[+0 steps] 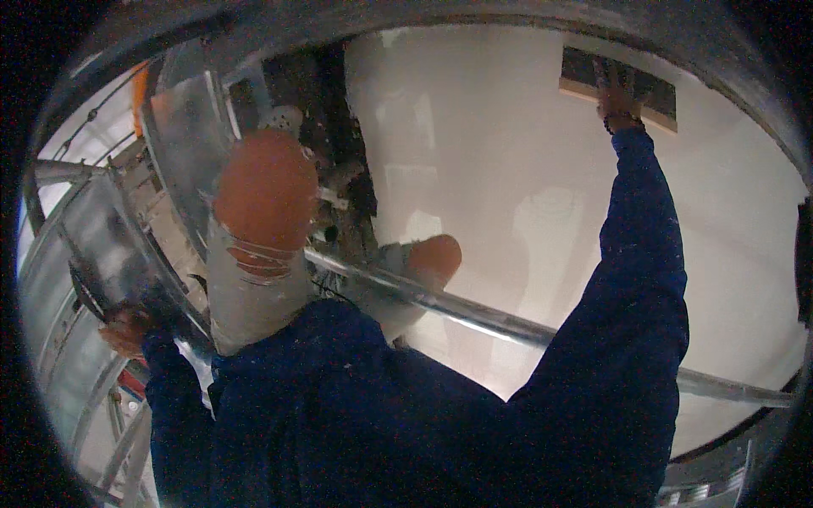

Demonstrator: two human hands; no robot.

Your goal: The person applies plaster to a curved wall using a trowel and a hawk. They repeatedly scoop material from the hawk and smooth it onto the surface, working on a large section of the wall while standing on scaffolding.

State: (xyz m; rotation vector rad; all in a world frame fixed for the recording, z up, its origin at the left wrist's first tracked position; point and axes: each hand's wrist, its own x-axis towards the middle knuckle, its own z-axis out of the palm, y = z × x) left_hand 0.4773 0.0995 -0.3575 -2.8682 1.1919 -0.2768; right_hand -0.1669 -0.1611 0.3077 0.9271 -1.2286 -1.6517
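My right arm, in a dark blue sleeve, stretches up to the far right. There my right hand lies over a dark rectangle with a tan lower edge, set against a large off-white panel. It looks like an opening, but dimness leaves this uncertain. The fingers appear stretched out and apart. Low on the left, my left hand is closed beside shiny curved metal sheeting. A thin dark blade-like piece juts up from the fingers; its kind is unclear.
A round metal bar crosses in front of me, past my bent knees in torn grey trousers. Dark rubble-like clutter borders the panel on its left. More metal tubing stands at the far left.
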